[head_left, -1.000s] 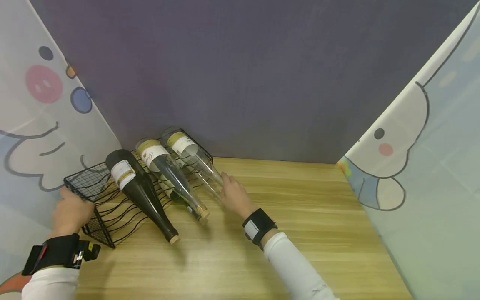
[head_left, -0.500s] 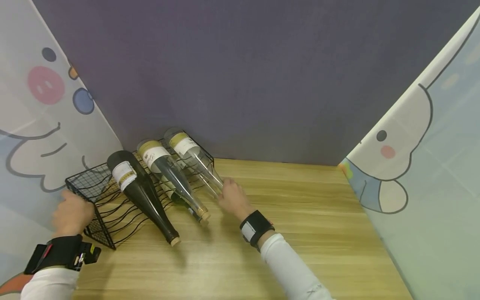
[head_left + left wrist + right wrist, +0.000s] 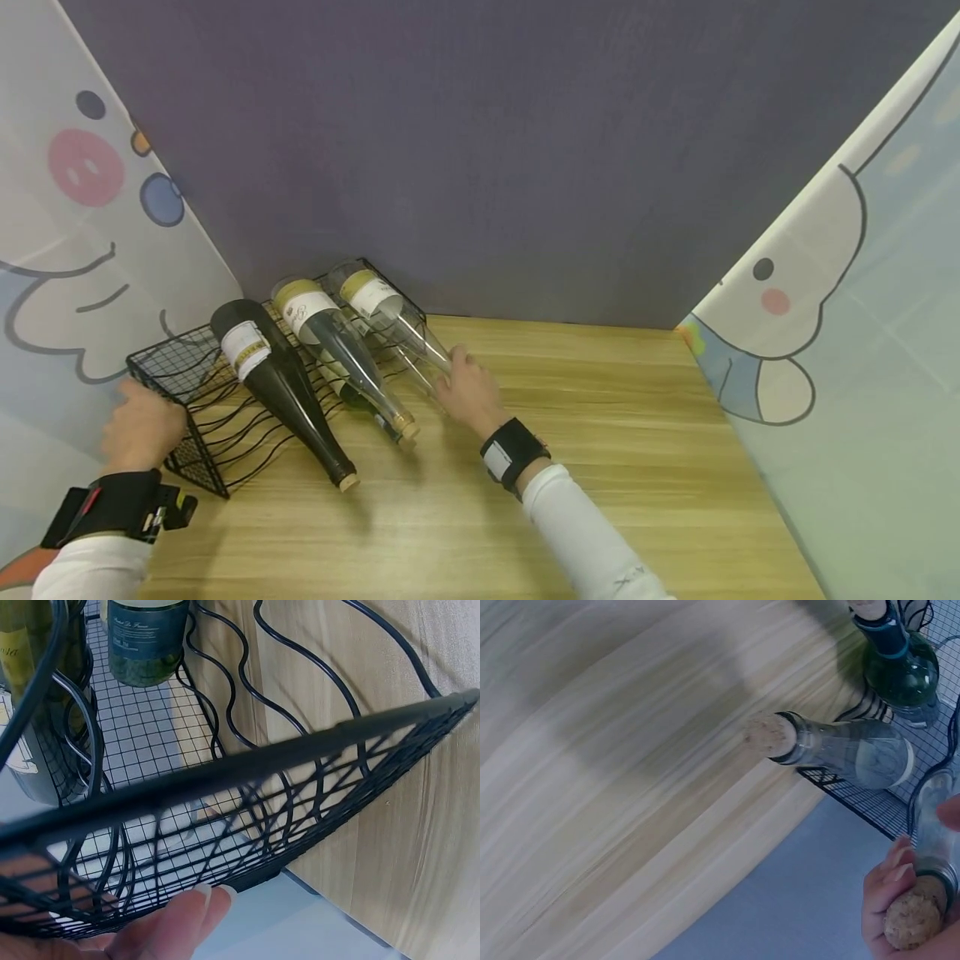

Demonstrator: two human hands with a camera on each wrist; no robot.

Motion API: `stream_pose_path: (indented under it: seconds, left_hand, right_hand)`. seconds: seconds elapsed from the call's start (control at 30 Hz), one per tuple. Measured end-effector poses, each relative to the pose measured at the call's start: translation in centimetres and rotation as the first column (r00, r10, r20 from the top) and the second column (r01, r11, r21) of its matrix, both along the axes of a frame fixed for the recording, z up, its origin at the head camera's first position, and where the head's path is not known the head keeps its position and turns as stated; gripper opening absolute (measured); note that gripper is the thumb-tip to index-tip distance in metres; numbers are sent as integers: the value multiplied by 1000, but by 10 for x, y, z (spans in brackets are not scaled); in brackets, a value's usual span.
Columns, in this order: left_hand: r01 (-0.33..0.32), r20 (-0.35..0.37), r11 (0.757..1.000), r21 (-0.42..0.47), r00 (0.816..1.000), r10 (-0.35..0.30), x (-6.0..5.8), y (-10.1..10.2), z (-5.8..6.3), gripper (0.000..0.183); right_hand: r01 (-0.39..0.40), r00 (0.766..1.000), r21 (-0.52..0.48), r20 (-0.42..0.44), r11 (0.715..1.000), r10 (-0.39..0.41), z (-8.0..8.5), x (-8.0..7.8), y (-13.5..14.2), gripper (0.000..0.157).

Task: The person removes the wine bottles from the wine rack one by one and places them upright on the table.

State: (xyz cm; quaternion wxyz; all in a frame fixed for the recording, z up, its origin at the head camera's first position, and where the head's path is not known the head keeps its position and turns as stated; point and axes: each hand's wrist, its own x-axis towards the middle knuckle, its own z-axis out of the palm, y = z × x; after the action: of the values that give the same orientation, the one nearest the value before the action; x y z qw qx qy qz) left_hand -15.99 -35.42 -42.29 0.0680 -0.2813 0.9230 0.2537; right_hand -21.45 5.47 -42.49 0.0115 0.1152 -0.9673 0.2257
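A black wire bottle rack (image 3: pixel 176 367) lies at the left, with corked bottles in two layers. My left hand (image 3: pixel 142 425) grips its left end; in the left wrist view its fingertips (image 3: pixel 199 904) curl at the mesh side panel. My right hand (image 3: pixel 472 392) holds the neck of a clear glass bottle (image 3: pixel 405 325) with a gold and white label, in the upper layer at the right. The right wrist view has its cork (image 3: pixel 915 919) between fingers and palm. To the left lie another clear bottle (image 3: pixel 337 342) and a dark bottle (image 3: pixel 288 400).
Below in the rack, a green bottle (image 3: pixel 900 671) and a clear bottle (image 3: pixel 847 750) point their necks outward. The wooden tabletop (image 3: pixel 600 433) extends right. A dark grey panel (image 3: pixel 487 167) stands behind, with cartoon-printed panels (image 3: pixel 862 333) at both sides.
The bottle in my right hand has slid slightly right and toward me, the hand moving slightly with it. My left hand keeps its grip, and the other bottles stay in place.
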Motion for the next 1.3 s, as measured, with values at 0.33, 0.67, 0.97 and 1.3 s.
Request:
stream_pose_path:
  seconds: [0.33,0.67,0.97,1.3]
  left_hand:
    - [-3,16,1000,-8,1000,3,0,0,-1,72]
    - [-18,12,1000,-7,1000,18,-3,0,-1,72]
    - [-20,9,1000,-22,1000,20,-1,0,-2,71]
    - [-11,-11,1000,-11,1000,10,0,-2,-5,71]
  right_hand:
    - [-14,997,152,-75,988,25,-1,0,3,40]
    - [-39,999,174,36,984,34,9,-6,5,29]
    - [-68,989,213,-118,975,95,3,1,8,35]
    - [-80,997,122,-9,989,82,-5,2,12,44]
